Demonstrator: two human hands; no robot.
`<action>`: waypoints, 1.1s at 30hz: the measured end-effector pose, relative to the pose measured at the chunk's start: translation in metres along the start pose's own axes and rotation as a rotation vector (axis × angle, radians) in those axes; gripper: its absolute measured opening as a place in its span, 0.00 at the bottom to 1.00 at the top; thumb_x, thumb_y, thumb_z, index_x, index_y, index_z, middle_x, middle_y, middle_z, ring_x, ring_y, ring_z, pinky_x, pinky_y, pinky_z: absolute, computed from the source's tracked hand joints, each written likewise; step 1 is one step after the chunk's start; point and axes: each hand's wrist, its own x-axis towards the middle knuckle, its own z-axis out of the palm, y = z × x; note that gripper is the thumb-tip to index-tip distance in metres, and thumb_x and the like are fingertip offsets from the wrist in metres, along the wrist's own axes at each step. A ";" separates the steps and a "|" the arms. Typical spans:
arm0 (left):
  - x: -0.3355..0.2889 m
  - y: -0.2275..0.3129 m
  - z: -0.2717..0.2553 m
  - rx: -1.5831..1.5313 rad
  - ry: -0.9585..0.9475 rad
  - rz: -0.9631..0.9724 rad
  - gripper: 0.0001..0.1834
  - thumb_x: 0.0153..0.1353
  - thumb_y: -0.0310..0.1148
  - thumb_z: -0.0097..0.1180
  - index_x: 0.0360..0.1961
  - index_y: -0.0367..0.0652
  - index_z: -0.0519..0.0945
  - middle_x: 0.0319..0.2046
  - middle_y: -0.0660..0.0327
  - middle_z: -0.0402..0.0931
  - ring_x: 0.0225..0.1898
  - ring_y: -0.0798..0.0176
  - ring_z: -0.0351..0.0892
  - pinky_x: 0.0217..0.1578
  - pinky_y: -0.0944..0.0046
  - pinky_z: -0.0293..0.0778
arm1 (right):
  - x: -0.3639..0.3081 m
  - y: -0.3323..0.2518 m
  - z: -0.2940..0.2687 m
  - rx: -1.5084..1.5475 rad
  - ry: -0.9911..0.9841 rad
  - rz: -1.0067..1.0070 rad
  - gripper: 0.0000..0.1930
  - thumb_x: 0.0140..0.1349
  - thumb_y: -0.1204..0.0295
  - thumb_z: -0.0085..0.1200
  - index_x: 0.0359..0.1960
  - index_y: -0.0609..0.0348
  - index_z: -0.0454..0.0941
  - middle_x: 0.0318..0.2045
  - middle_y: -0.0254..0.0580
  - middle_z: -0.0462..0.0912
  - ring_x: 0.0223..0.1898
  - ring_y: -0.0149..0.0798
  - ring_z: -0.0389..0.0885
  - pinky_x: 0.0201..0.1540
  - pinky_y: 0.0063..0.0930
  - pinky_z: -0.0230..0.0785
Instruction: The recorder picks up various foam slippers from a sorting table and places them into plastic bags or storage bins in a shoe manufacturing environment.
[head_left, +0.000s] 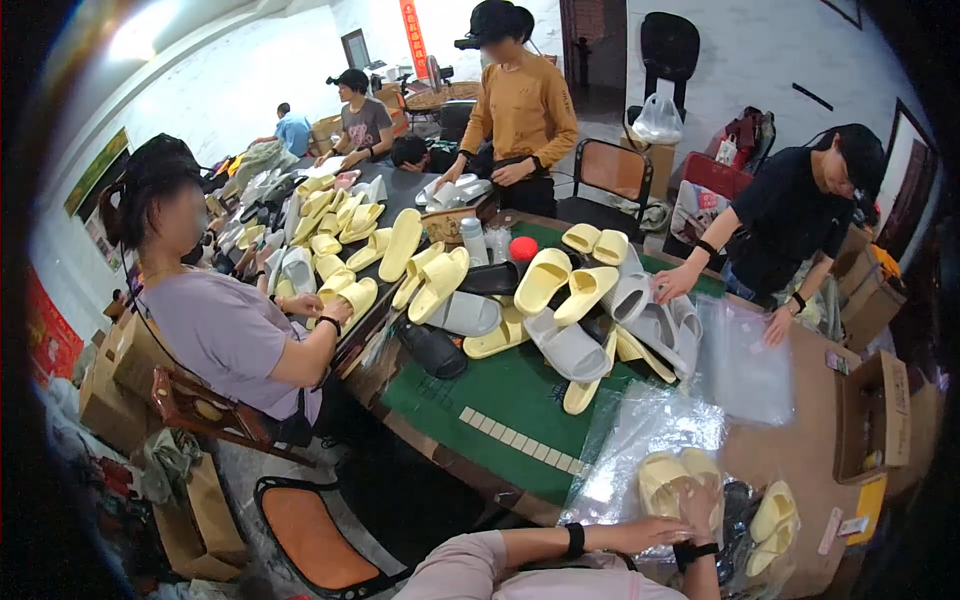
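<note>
A pair of pale yellow slippers point(661, 474) lies on clear plastic at the near right of the table. My right hand point(699, 506) rests on the right slipper of this pair, its fingers reaching up along it. My left hand point(648, 534) lies across the near end of the slippers, fingers stretched toward my right wrist and close to or touching it. The clear plastic bags point(660, 415) spread under and beyond the pair. Just right of my right hand are dark slippers point(737, 510) and another yellow pair point(774, 525) in clear plastic.
Yellow, grey and black slippers point(567, 345) heap over the green mat point(440, 400). A row of cream tiles point(522, 438) lies nearer. An open cardboard box point(872, 415) stands right. One co-worker point(800, 210) handles clear bags point(750, 365); another point(235, 300) sits left, near an orange-seated chair point(315, 535).
</note>
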 end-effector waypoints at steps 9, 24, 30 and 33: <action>0.022 0.017 -0.029 -0.004 0.329 -0.001 0.17 0.66 0.32 0.41 0.55 0.42 0.66 0.46 0.52 0.71 0.49 0.55 0.71 0.49 0.62 0.65 | -0.011 -0.040 -0.114 0.290 0.011 -0.276 0.17 0.45 0.71 0.59 0.40 0.56 0.76 0.45 0.52 0.74 0.49 0.55 0.70 0.52 0.43 0.63; 0.013 0.025 -0.023 0.291 0.462 -0.115 0.12 0.66 0.34 0.38 0.44 0.38 0.70 0.36 0.51 0.75 0.39 0.51 0.76 0.39 0.58 0.70 | -0.043 -0.034 -0.083 0.014 -0.631 -0.001 0.24 0.57 0.51 0.46 0.44 0.60 0.74 0.44 0.54 0.77 0.47 0.50 0.75 0.49 0.39 0.66; 0.014 0.036 -0.025 0.137 0.638 -0.056 0.13 0.67 0.34 0.39 0.40 0.36 0.72 0.32 0.51 0.75 0.33 0.58 0.76 0.36 0.62 0.71 | -0.052 -0.034 -0.062 -0.053 -0.423 -0.054 0.27 0.55 0.45 0.47 0.27 0.60 0.81 0.27 0.47 0.82 0.34 0.50 0.80 0.41 0.41 0.70; 0.012 0.029 -0.034 0.131 0.642 -0.095 0.12 0.67 0.34 0.39 0.41 0.37 0.71 0.33 0.51 0.76 0.37 0.53 0.78 0.36 0.62 0.72 | -0.054 -0.038 -0.059 -0.186 -0.530 -0.165 0.26 0.54 0.45 0.47 0.28 0.59 0.81 0.26 0.46 0.82 0.32 0.49 0.81 0.39 0.41 0.70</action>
